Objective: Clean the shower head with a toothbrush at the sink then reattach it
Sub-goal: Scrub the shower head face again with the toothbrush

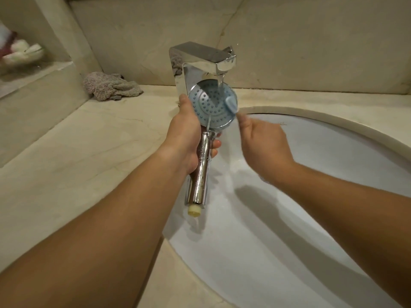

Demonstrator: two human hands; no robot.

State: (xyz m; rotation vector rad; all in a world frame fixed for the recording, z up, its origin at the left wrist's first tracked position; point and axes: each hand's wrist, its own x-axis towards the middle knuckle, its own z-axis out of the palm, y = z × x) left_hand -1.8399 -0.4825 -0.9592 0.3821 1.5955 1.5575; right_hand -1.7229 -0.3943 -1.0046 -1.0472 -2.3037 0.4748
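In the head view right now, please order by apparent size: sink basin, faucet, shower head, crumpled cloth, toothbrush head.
1. Sink basin
2. Shower head, with its handle
3. Faucet, close to the shower head; it stands farther off, so this is unsure
4. Crumpled cloth
5. Toothbrush head

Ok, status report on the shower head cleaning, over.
Left hand grips shower head under running faucet. Right hand holds toothbrush on its face. Nothing in the way.
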